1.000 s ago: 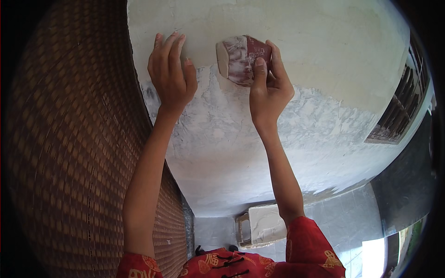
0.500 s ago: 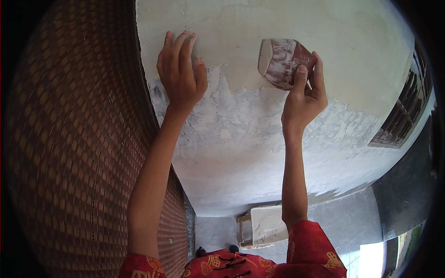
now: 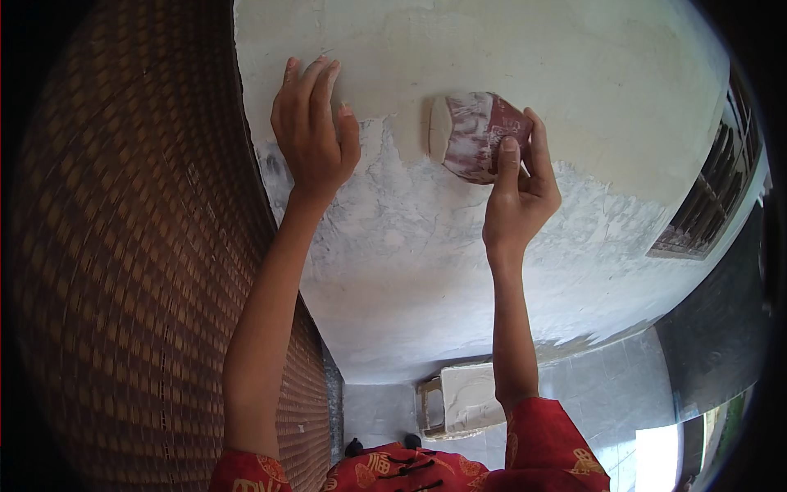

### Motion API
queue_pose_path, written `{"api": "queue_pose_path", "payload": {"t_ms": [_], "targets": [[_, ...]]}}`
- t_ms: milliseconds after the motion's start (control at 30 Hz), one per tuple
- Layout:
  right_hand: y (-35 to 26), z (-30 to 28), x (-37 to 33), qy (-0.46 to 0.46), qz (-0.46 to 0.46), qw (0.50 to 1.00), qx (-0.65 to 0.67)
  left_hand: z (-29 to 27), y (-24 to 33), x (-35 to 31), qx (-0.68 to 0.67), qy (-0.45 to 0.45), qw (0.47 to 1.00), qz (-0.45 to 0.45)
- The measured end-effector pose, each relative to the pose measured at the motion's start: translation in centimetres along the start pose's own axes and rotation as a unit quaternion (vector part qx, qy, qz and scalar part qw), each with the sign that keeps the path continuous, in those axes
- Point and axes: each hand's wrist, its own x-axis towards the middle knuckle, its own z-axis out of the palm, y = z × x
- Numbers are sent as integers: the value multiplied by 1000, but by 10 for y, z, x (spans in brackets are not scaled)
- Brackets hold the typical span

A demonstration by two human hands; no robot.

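My right hand [image 3: 522,209] grips a maroon putty scraper [image 3: 484,135], thumb on its near face and fingers behind its right edge. White plaster smears cover much of the scraper, and a pale band of it lines the left edge. That edge is at the wall [image 3: 410,246], though the exact contact is hidden. Further left, my left hand [image 3: 313,135] is open, fingers stretched upward against or very close to the wall, holding nothing. Smooth cream plaster coats the upper wall; below a ragged border, the surface is patchy grey-white.
A brown woven panel [image 3: 139,246] borders the wall on the left. On the grey tiled floor [image 3: 377,407] stands a plaster-coated container [image 3: 471,398] with a handle-like opening. A dark slatted wall opening [image 3: 701,197] is at the right, with a bright patch low right.
My right hand and the scraper have moved left and down along the wall, still gripped. My left hand has barely shifted.
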Motion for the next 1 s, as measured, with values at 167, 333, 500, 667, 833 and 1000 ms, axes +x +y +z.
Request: {"api": "queue_pose_path", "payload": {"t_ms": [167,333,500,667,833,1000], "targets": [[22,14,-4,-30,-22,997,-66,-1,-5,0,7,6,1000,3],[4,-35,21,67,30,997,14,1,2,1,3,1,1000,1],[10,19,-9,-58,-9,997,-58,-5,-7,3,13,6,1000,12],[25,-19,14,73,-25,997,-14,-1,1,0,16,3,1000,4],[12,-20,6,40,-16,999,-5,1,3,1,8,-8,1000,-3],[23,12,-17,-41,-27,997,-54,1,-6,-2,18,8,1000,-1]]}}
